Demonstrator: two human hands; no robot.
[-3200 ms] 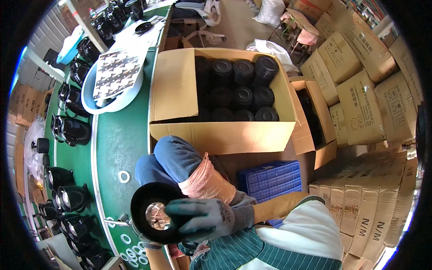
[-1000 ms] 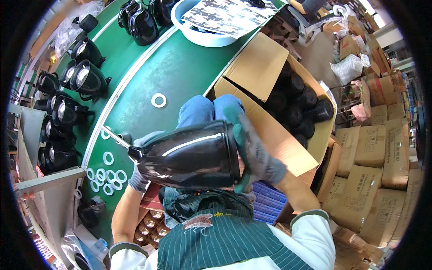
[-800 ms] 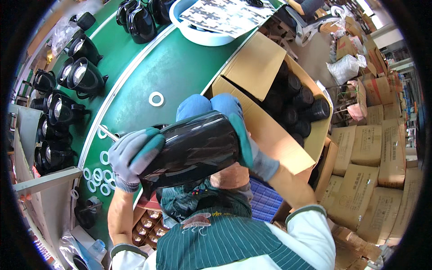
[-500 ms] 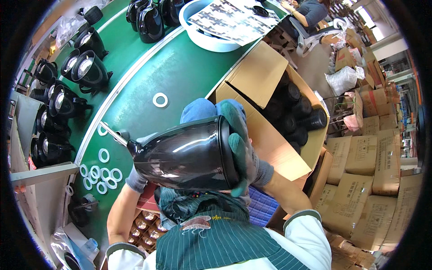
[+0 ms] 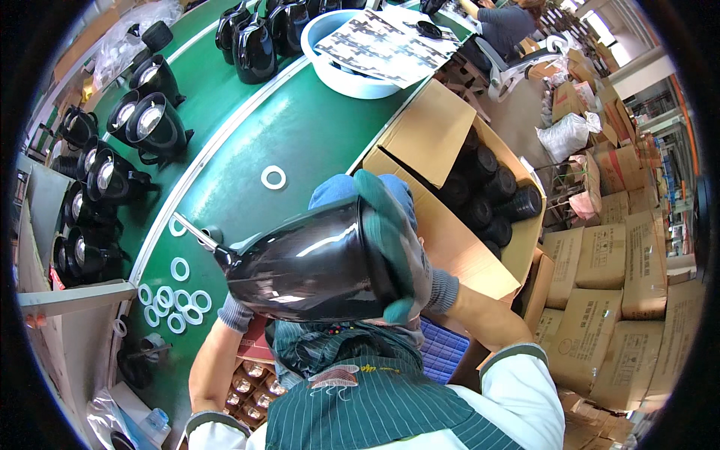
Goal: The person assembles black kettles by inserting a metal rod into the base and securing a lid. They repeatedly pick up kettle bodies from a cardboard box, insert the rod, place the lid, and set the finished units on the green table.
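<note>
A glossy black jug point(image 5: 307, 266) lies on its side in front of my chest, wide end to the right. From its narrow left end sticks a thin metal rod point(image 5: 196, 231). My right hand point(image 5: 394, 247), in a green-coated glove, presses across the wide end, fingers curled over its edge. My left hand point(image 5: 237, 313) supports the jug from behind and below; its grey glove cuff shows, but most fingers are hidden by the jug. Beyond the jug, several white rings point(image 5: 177, 298) lie on the green bench point(image 5: 247, 142), with one ring point(image 5: 274, 177) lying apart.
Black jugs with shiny inner liners point(image 5: 150, 124) stand at left, more black jugs point(image 5: 255, 52) at the back. A blue basin point(image 5: 352, 88) carries a patterned sheet. Right: an open carton point(image 5: 427, 135) of black parts, stacked boxes point(image 5: 585, 330). A person point(image 5: 510, 30) sits far off.
My right hand has shifted on the jug's wide end, its palm now lying more across it. The jug has tilted slightly, and the whole view has moved a little.
</note>
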